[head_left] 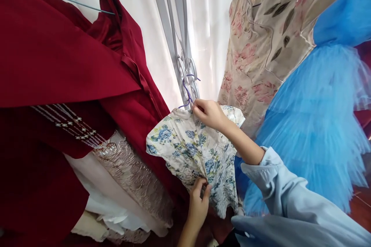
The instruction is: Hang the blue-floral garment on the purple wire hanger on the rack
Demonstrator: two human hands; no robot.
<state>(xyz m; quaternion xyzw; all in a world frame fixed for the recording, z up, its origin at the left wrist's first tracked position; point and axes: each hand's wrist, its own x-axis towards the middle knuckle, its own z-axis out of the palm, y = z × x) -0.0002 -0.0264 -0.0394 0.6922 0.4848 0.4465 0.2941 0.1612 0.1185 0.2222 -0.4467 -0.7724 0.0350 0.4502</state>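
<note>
A small white dress with blue flowers and green leaves (185, 148) hangs on a purple hanger (187, 94) in the middle of the view. My right hand (209, 112) is closed at the top of its neckline, just below the hanger's hook; the fingertips are turned away from me. Lower down, my left hand (199, 193) pinches the front opening of the dress between thumb and fingers, around the waist. Fabric gathers into a crease between the two hands. Whatever small fastening may lie under the fingers is hidden.
Dark red garments (72, 58) hang close on the left, with a beaded lace dress (130, 170) beneath. On the right are a beige floral dress (246, 61) and a blue tulle dress (304, 123). Grey metal stand poles (181, 15) rise before a white curtain (208, 27).
</note>
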